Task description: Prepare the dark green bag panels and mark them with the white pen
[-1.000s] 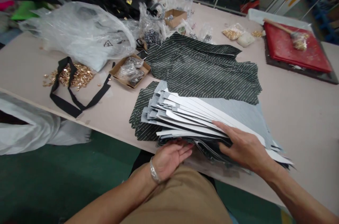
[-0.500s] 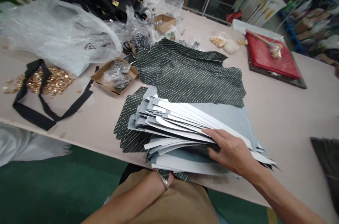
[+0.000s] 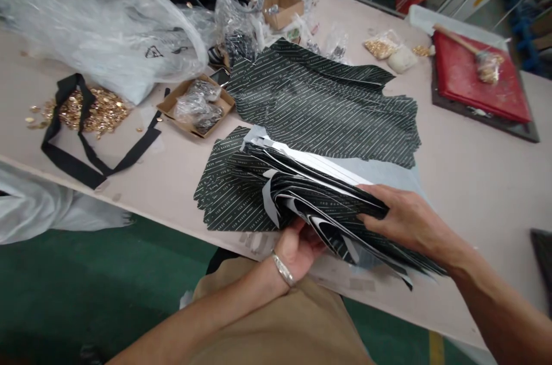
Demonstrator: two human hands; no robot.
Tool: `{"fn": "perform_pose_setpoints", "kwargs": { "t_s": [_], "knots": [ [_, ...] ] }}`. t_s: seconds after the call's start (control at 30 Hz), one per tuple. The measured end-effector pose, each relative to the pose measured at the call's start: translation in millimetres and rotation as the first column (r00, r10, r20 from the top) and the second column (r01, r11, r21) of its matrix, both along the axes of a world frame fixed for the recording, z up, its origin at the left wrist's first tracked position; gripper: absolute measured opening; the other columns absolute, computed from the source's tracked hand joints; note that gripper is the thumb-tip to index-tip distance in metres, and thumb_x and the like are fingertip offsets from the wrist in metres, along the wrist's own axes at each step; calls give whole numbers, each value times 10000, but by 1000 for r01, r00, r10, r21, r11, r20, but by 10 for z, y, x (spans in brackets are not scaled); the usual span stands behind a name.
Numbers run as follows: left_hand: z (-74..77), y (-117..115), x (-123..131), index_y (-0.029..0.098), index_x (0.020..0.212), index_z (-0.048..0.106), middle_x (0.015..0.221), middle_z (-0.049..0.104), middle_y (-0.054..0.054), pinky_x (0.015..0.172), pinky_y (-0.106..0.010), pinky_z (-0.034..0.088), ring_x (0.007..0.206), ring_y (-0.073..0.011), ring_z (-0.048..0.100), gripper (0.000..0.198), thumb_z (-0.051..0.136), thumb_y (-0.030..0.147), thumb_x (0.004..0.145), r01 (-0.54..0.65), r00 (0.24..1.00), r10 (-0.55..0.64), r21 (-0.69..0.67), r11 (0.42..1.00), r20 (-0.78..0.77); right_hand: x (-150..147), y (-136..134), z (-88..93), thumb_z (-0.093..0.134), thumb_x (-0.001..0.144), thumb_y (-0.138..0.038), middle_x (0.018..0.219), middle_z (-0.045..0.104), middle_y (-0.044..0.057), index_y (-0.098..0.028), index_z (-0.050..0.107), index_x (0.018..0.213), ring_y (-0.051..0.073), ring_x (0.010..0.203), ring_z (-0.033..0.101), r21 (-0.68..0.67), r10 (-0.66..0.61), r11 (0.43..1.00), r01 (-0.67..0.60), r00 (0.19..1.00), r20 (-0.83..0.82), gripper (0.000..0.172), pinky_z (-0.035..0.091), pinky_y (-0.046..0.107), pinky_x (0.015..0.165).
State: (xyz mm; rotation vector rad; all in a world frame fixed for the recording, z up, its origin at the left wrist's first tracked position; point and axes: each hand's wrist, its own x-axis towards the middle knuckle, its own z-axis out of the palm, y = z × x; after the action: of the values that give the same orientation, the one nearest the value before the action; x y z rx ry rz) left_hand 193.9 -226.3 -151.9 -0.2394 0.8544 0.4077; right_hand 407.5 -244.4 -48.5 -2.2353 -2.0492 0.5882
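Striped sheets (image 3: 334, 202), gripped by the right hand (image 3: 405, 221) (left hand (image 3: 297, 250) cupped beneath), bow over a pale table (image 3: 474, 181) above green floor (image 3: 164, 273).

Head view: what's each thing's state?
Sheet bundle: bent, near edge curled
Right hand: gripping that bundle
Left hand: palm up, fingers partly hidden
Rear striped sheets: spread out
Gold pieces: loose, heaped
Black strap: loosely bent
Front cardboard box: open, packets inside
Plastic bag: crumpled
Wooden handle: lying on red slab

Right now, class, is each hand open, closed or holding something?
Left hand: at the curled striped sheets; open or closed cannot be told.
Right hand: closed, holding those sheets.
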Motion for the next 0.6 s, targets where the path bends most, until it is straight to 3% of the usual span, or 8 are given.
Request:
{"fn": "perform_pose_setpoints", "kwargs": {
  "t_s": [0.13,0.27,0.33,0.47,0.6],
  "knots": [
    [76,-64,-34,148,912,647,873,698,-63,778,-310,528,806,-185,654,248,623,393,885,20,996,-12,-94,995,91,-38,7,-5,611,766,-242,1096,715,31,-246,615,1195,242,899,699,-31,14,999,-14,1000,19,429,551,353,778],
    [215,-159,-99,23,1048,642,1006,695,-179,842,-349,529,942,-256,672,433,475,412,953,188,958,-141,-178,966,249,-54,42,-18,621,755,-248,1016,726,44,-222,628,1161,243,859,697,-29,30,999,-28,997,77,406,541,334,734],
    [270,-183,-103,6,1038,652,1041,691,-192,893,-369,513,1033,-289,653,400,467,350,954,224,938,-163,-176,959,307,-48,60,-15,628,750,-249,1036,722,62,-205,620,1175,259,897,690,-8,21,1000,-20,997,76,428,539,348,762],
    [287,-163,-34,122,832,680,968,716,-86,941,-383,484,1122,-285,614,212,532,253,906,141,941,-95,-121,983,325,-59,31,39,599,786,-222,1137,681,102,-190,521,1307,277,1012,654,-4,59,998,-59,998,7,528,527,401,866],
    [259,-137,21,133,850,693,986,716,-71,971,-372,464,1084,-244,619,154,563,208,884,115,940,-87,-65,991,329,-141,-126,87,671,769,-278,1408,499,153,-194,289,1486,303,1250,518,-6,147,989,-148,985,-91,817,463,458,1017]
  ]
}}
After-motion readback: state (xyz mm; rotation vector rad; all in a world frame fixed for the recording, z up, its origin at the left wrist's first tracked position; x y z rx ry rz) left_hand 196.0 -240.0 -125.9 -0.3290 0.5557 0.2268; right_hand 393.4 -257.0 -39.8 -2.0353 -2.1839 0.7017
